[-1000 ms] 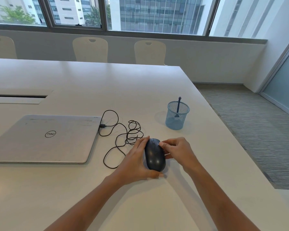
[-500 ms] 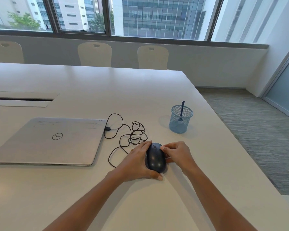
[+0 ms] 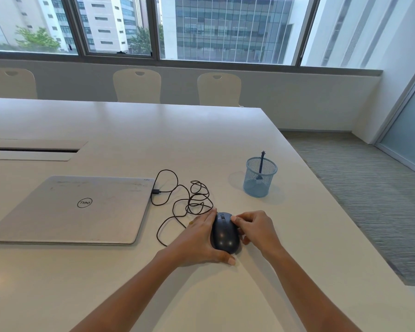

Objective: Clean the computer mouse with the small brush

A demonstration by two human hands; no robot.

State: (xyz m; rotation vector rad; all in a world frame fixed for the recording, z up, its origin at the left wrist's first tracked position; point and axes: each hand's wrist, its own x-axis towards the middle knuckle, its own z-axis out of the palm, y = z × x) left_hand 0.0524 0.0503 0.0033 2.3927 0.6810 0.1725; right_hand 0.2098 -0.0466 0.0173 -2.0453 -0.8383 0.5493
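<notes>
— What lies at nine o'clock on the white desk (image 3: 130, 130)?
— A closed silver Dell laptop (image 3: 72, 209).
— And at twelve o'clock, beyond the far edge?
— Three cream chairs (image 3: 137, 86) under the windows (image 3: 120, 25).

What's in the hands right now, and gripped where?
The computer mouse, resting on the table. Left hand wraps its left side and rear; right hand pinches its right front edge. Small brush unheld.
</notes>
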